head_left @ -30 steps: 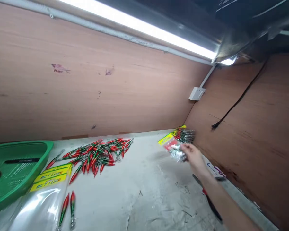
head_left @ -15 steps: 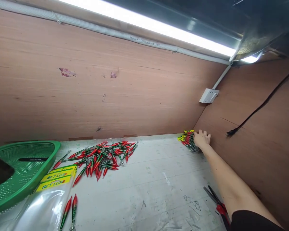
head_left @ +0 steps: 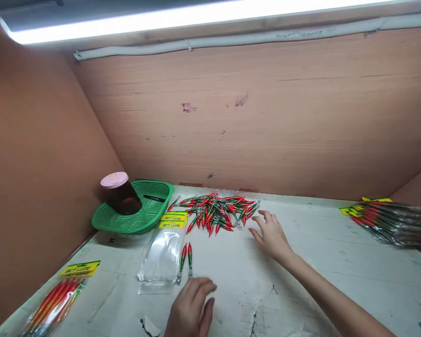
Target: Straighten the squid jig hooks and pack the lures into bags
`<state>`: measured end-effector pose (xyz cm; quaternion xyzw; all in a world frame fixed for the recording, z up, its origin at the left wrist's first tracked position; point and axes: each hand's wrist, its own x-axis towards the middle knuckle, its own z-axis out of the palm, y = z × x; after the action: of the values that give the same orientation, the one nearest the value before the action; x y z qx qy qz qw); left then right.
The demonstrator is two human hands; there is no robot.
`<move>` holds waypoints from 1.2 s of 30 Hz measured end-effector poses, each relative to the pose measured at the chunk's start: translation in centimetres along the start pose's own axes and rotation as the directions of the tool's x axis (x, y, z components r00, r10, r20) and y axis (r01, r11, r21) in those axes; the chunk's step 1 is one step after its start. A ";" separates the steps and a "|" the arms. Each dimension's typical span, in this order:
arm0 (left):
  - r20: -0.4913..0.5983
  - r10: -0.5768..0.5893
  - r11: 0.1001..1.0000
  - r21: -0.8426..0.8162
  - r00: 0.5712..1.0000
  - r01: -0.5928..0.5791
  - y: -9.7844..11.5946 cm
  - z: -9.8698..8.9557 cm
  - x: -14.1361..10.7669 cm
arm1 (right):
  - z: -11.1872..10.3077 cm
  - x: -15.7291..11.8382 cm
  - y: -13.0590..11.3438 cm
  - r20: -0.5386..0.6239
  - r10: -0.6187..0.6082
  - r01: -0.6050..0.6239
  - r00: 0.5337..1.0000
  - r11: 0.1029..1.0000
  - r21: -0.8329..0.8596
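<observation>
At the near edge of the table point(head_left: 238, 304), the person's left hand point(head_left: 193, 306) is half open, with bent fingers and the thumb apart from them, and no thing is seen in its grip. A torn scrap point(head_left: 150, 326) lies to the left of this hand. Further left is a filled packet point(head_left: 54, 304) with red lures under a yellow label. Just beyond the left hand two lures point(head_left: 190, 257), red and green, lie side by side, red ends pointing away. Next to them, on their left, are flat clear bags point(head_left: 163, 260) with yellow tops. The right hand point(head_left: 272, 236) is more widely open, its fingers spread and holding nothing that can be seen; it is near the right end of the pile of loose lures point(head_left: 214, 213). At the far right, more packets point(head_left: 389, 224) are stacked, a little blurred. Behind the bags, a green basket point(head_left: 100, 228) holds a dark cup point(head_left: 124, 200) with a pink lid, tilted. The wooden wall point(head_left: 284, 126) rises behind.
</observation>
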<state>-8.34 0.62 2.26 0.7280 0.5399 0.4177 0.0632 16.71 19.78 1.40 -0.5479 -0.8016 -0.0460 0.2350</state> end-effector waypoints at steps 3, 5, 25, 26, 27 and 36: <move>-0.014 0.020 0.981 0.194 1.000 -0.017 -3.3 -0.4 5.2 | 2.1 1.2 -1.6 -0.010 0.020 -0.019 1.000 0.995 0.094; -0.022 -0.039 0.967 0.251 0.999 0.043 -5.0 0.0 8.7 | 2.8 1.8 -2.2 -0.019 0.019 -0.017 1.000 0.990 0.137; 0.107 -0.289 0.795 0.580 0.951 0.176 -5.5 5.3 16.1 | 2.1 11.1 -11.2 0.182 0.020 -0.009 0.983 0.998 -0.066; 0.101 -0.292 0.795 0.579 0.951 0.182 -5.5 5.4 16.1 | 2.2 11.8 -11.6 0.208 0.036 -0.020 0.977 0.997 -0.080; 0.095 -0.295 0.795 0.576 0.951 0.189 -5.6 5.4 16.1 | 2.2 12.4 -11.9 0.233 0.054 -0.032 0.971 0.995 -0.094; 0.055 -0.281 0.818 0.535 0.958 0.210 -6.4 4.4 16.7 | 0.9 13.7 -12.1 0.369 0.039 0.025 0.929 0.986 -0.167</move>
<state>-8.90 18.86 4.94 0.6676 0.7171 0.1943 -0.0486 1.55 27.03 8.68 -0.5673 -0.8228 -0.0088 0.0321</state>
